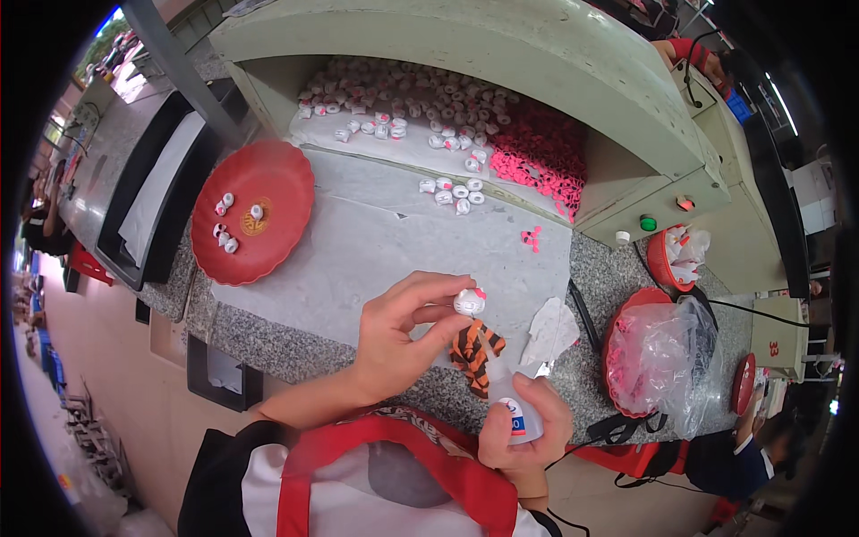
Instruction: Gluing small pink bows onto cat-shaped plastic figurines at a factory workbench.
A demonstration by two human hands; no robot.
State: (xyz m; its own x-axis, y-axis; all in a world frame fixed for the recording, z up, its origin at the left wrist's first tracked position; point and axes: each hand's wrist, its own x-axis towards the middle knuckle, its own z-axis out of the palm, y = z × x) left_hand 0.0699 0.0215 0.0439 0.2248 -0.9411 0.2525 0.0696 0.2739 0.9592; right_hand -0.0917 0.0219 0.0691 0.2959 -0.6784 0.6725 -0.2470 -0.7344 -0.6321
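My left hand point(407, 327) pinches a small round white piece point(470, 302) with a pink patch, between thumb and fingertips. Just below it, my right hand point(534, 430) is closed around a small translucent squeeze bottle point(517, 410) with a label. Its thin nozzle points up toward the white piece; whether they touch I cannot tell. Behind the nozzle lies an orange-and-black striped cloth point(472, 353). A crumpled white sheet point(549, 333) is to the right of it. One loose pink part point(531, 238) rests on the paper-covered worktop point(376, 242) beyond my hands.
A metal housing point(465, 40) shelters several white pieces point(385, 94) and a heap of pink parts point(541, 157). More white pieces point(456, 192) sit before it. A red plate point(295, 183) with several pieces stands left. At right are a plastic bag point(671, 345) and a red cup point(659, 264).
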